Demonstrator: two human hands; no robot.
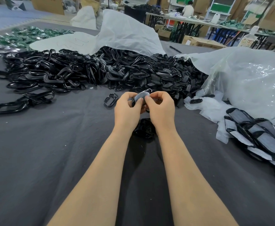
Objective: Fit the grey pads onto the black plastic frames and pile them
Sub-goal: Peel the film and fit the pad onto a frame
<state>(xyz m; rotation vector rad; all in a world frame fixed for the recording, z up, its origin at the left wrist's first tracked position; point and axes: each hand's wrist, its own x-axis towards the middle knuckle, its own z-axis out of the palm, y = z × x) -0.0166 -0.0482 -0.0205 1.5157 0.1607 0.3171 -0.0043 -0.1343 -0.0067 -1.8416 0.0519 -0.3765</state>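
Worktop [52,152], grey cloth over it, mostly covered with stock. Biggest item: heap of bare black frames [65,70] across the far side, spilling from a white sack [125,35]. By my estimate that's hundreds not yet fitted, the bulk of the job.

Clear plastic bag [250,79] on the right; contents not readable.

Finished pile [257,141] at the right edge: frames with grey pads in, stacked loosely overlapping. A few dozen at most, so early in the run.

Small black clump [145,130] sits on the cloth between the wrists; can't tell what it is. One loose frame [110,99] lies just left of the hands.

In work: left hand [127,110] grips a black frame [133,102], thumb on the grey pad [141,96]. Right hand [162,109] pinches the pad's right edge. Pad looks partly seated, upper edge not yet down. Left to do: seat it, pile it, repeat.
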